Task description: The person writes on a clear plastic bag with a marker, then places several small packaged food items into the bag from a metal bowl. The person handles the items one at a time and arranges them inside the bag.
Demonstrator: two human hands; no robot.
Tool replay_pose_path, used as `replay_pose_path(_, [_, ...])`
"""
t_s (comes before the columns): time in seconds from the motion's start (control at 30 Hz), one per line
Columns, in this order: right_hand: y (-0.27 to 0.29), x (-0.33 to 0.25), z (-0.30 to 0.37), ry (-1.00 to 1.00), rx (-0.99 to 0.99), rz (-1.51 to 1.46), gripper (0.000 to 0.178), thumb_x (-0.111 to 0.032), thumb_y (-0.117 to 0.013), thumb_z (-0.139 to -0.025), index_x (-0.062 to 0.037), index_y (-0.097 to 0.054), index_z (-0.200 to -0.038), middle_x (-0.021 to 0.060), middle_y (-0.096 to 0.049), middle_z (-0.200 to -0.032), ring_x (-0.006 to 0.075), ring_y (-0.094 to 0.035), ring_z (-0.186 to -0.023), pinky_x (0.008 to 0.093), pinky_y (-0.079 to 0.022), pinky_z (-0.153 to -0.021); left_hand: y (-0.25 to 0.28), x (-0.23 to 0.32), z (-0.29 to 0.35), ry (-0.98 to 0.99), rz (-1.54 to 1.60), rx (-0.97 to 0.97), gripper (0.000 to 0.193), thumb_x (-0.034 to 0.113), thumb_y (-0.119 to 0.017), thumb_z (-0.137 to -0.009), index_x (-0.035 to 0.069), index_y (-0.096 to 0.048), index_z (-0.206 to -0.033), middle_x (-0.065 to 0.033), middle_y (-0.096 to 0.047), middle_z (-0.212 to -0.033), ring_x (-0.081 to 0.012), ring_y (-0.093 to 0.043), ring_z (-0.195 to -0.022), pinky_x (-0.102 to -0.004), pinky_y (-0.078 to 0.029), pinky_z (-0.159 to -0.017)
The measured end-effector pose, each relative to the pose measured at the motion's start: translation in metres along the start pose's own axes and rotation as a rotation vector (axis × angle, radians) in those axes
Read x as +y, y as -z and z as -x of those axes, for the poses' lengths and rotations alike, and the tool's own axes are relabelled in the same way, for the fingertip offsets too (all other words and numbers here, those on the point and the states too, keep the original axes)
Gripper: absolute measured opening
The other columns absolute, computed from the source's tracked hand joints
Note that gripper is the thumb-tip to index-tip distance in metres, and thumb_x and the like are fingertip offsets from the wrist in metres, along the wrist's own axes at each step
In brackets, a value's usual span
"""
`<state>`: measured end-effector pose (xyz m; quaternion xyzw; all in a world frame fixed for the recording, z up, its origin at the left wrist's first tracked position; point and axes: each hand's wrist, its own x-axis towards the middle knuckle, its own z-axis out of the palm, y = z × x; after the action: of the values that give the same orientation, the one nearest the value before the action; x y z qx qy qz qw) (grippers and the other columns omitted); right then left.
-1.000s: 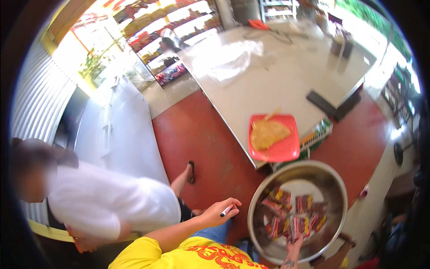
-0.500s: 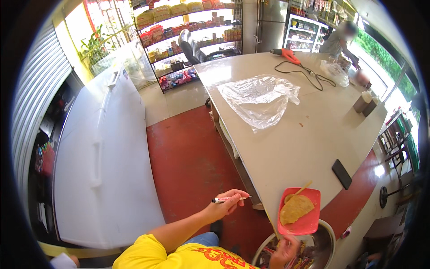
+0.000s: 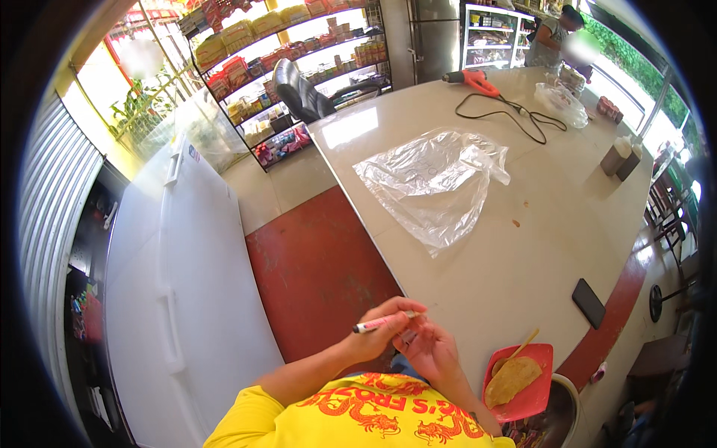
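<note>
Head view: marker point(image 3: 376, 324) in the left hand, right hand close beside it

The marker, pale with a dark end, lies aslant in the left hand point(image 3: 382, 337) above the desk's near edge, its dark end pointing left. The left hand is closed around it, fingers curled. The right hand point(image 3: 433, 349) is half open, its fingertips near the marker's right end; whether they touch it or hold anything, I cannot tell. Both forearms rise from a yellow shirt point(image 3: 343, 418) with red print.

To the right of the hands, at the near corner of the desk point(image 3: 493, 291), sits a red plate point(image 3: 544, 373) with a flat tan piece of food point(image 3: 511, 382) and a thin stick point(image 3: 526, 343). The plate hides part of a metal basin point(image 3: 574, 414) holding packets. Farther right lies a dark phone point(image 3: 588, 303).

Beyond, a clear plastic bag point(image 3: 433, 187) is spread on the desk. At the far side are an orange power tool point(image 3: 479, 82) with its cord looped and, farther right, two brown bottles point(image 3: 621, 158). A white chest freezer point(image 3: 202, 313) stands to the left.
</note>
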<state>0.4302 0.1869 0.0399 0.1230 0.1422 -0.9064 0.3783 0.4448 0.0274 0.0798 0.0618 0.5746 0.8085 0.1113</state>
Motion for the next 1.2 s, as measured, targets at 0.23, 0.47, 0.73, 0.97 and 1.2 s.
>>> replay_pose_path(0.23, [0.005, -0.044, -0.051, 0.157, 0.252, 0.361, 0.015, -0.012, -0.056, -0.089, -0.0063, -0.058, -0.103, 0.0024, -0.057, -0.080, 0.0144, -0.058, -0.078, 0.0317, -0.049, -0.075, 0.069, 0.006, -0.066, -0.051, -0.272, 0.418, 0.036, 0.035, -0.051, -0.098, 0.002, -0.055, -0.113, -0.0088, -0.064, -0.088, -0.0155, -0.062, -0.073, -0.0307, -0.052, -0.069])
replay_pose_path(0.47, [0.041, -0.059, -0.099, 0.667, 0.496, 1.647, 0.042, -0.023, -0.070, -0.079, -0.0094, -0.058, -0.118, 0.0131, -0.053, -0.114, 0.0291, -0.052, -0.110, 0.0415, -0.044, -0.094, 0.191, 0.006, -0.176, -0.134, -0.670, 0.385, 0.040, 0.015, -0.058, -0.090, 0.006, -0.050, -0.127, -0.0071, -0.063, -0.092, -0.0168, -0.060, -0.078, -0.0270, -0.048, -0.068])
replay_pose_path(0.73, [0.078, -0.061, -0.171, 0.940, 0.696, 2.116, 0.026, -0.023, -0.064, -0.082, -0.0099, -0.064, -0.105, 0.0110, -0.057, -0.106, 0.0312, -0.055, -0.102, 0.0417, -0.047, -0.087, 0.302, 0.002, -0.285, -0.330, -1.035, 0.166, 0.045, 0.014, -0.067, -0.089, -0.002, -0.049, -0.127, -0.0186, -0.059, -0.110, -0.0294, -0.056, -0.100, -0.0393, -0.047, -0.088])
replay_pose_path(0.97, [0.081, -0.035, -0.190, 1.227, 0.810, 2.038, 0.010, -0.019, -0.066, -0.080, -0.0108, -0.066, -0.086, 0.0037, -0.058, -0.090, 0.0217, -0.058, -0.089, 0.0333, -0.049, -0.074, 0.316, -0.003, -0.308, -0.400, -1.248, -0.020, 0.048, 0.014, -0.066, -0.087, -0.003, -0.046, -0.128, -0.0218, -0.054, -0.118, -0.0358, -0.052, -0.110, -0.0441, -0.045, -0.093])
replay_pose_path(1.2, [0.067, -0.016, -0.187, 1.152, 0.780, 1.949, 0.026, -0.028, -0.071, -0.079, -0.0167, -0.068, -0.102, 0.0025, -0.060, -0.091, 0.0213, -0.061, -0.081, 0.0329, -0.050, -0.068, 0.328, -0.011, -0.316, -0.614, -1.392, -0.066, 0.047, 0.014, -0.062, -0.087, -0.004, -0.047, -0.128, -0.0265, -0.059, -0.108, -0.0401, -0.058, -0.101, -0.0437, -0.048, -0.088])
